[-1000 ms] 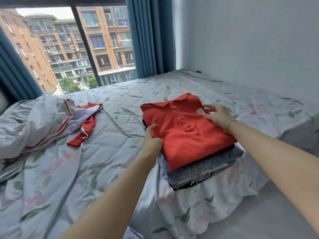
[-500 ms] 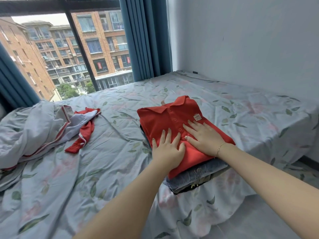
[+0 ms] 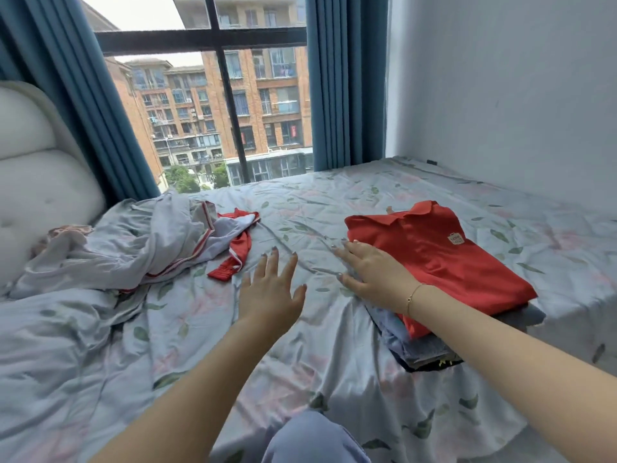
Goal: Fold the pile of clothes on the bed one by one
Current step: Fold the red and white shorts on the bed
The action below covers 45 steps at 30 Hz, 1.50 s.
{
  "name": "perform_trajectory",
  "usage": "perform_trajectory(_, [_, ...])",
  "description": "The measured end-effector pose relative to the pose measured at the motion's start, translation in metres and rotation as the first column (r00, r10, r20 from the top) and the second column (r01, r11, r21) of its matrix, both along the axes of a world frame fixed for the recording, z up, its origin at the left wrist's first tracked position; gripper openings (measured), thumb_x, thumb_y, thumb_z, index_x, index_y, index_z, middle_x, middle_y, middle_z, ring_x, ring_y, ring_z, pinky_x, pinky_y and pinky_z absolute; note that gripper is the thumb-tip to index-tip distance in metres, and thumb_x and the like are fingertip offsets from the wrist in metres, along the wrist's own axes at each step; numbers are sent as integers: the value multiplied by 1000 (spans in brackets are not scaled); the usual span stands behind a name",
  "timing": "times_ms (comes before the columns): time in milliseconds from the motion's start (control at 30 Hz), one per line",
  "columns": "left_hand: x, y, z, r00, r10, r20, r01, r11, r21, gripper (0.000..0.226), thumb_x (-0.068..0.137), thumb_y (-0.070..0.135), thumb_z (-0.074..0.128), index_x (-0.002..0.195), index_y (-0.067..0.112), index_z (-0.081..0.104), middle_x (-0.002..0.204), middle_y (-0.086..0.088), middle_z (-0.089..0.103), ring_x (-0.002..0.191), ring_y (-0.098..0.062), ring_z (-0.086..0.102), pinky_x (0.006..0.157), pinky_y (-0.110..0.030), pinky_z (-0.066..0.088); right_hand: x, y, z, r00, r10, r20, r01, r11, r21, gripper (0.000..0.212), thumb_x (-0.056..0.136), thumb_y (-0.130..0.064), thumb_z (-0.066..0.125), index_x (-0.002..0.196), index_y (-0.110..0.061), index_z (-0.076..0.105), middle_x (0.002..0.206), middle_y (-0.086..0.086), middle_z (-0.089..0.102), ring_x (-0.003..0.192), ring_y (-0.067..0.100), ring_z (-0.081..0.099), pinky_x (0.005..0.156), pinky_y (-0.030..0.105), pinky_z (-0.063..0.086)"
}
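Both hands spread flat; right wrist hides folded red shirt's edge.

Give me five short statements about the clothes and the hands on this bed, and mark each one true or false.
1. The folded red polo shirt lies on top of the stack of folded clothes. True.
2. The left hand grips the red polo shirt. False: it is open over the bedsheet, holding nothing.
3. The right hand lies open at the near left edge of the shirt. True.
4. The grey and red garment is neatly folded. False: it lies crumpled near the headboard.
5. The curtains are red. False: they are blue.
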State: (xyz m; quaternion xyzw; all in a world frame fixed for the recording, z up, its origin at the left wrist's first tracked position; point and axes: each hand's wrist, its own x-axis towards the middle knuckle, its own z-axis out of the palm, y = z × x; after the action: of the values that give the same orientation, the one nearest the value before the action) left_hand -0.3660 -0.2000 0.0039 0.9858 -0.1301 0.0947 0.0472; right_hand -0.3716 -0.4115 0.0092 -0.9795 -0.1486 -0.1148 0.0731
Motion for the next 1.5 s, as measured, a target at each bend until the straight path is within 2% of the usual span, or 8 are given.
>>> perform_trajectory(433, [29, 246, -69, 904, 406, -134, -418, 905, -75, 66, 99, 43, 38, 155, 26, 8, 163, -10, 3, 149, -28, 1, 119, -45, 9, 91, 223, -59, 956, 186, -227, -195, 981, -18, 57, 100, -42, 41, 151, -27, 24, 159, -3, 21, 144, 18, 20, 113, 35, 28])
perform_trajectory(667, [69, 262, -121, 868, 422, -261, -476, 855, -204, 66, 99, 40, 39, 155, 22, 9, 163, -10, 3, 149, -27, 2, 120, -44, 10, 180, 272, -116, 949, 121, -290, -102, 991, 82, 55, 97, -38, 48, 148, -25, 32, 160, 1, 18, 143, 24, 24, 110, 43, 34])
perform_trajectory(767, [79, 257, -121, 915, 367, -167, -401, 869, -290, 60, 98, 38, 42, 153, 24, 20, 161, -5, 11, 148, -23, 7, 120, -39, 13, 226, 283, -137, 943, 49, -329, 13, 983, 181, 60, 94, -32, 54, 148, -20, 32, 161, 6, 11, 144, 28, 21, 115, 39, 26])
perform_trajectory(933, [90, 264, -130, 913, 341, -222, -398, 863, -311, 56, 98, 35, 43, 151, 26, 24, 161, -1, 14, 147, -20, 9, 117, -37, 16, 290, 301, -164, 936, -48, -348, 88, 991, 102, 64, 94, -27, 50, 152, -25, 22, 162, 2, 0, 146, 37, 7, 118, 43, 18])
perform_trajectory(1233, [102, 276, -119, 914, 327, -240, -405, 764, -502, 54, 96, 23, 48, 147, 26, 32, 155, 6, 26, 142, -15, 18, 112, -34, 22, 353, 317, -179, 975, -218, -35, 220, 973, 73, 27, 98, -17, 50, 121, -5, 57, 126, 11, 50, 112, 39, 49, 92, 39, 42])
perform_trajectory(1333, [95, 277, -117, 927, 296, -229, -374, 763, -528, 50, 96, 22, 48, 145, 26, 37, 151, 8, 33, 139, -13, 24, 109, -32, 26, 340, 316, -170, 983, -184, -24, 185, 962, 201, 21, 96, -15, 51, 109, -1, 62, 116, 16, 58, 106, 37, 56, 86, 37, 43])
perform_trajectory(1433, [95, 284, -111, 905, 244, -349, -419, 653, -631, 46, 95, 20, 51, 140, 26, 44, 144, 5, 42, 131, -14, 39, 100, -31, 36, 292, 319, -155, 999, -44, 9, 37, 915, 401, 19, 94, -14, 51, 98, 0, 64, 106, 17, 62, 96, 37, 57, 82, 39, 42])
perform_trajectory(1500, [97, 289, -104, 866, 171, -470, -496, 419, -760, 42, 94, 18, 53, 135, 24, 49, 136, 1, 51, 121, -16, 51, 98, -35, 43, 251, 317, -146, 987, 57, 148, -121, 873, 472, 15, 93, -10, 53, 92, 0, 64, 94, 15, 63, 84, 33, 57, 74, 38, 42])
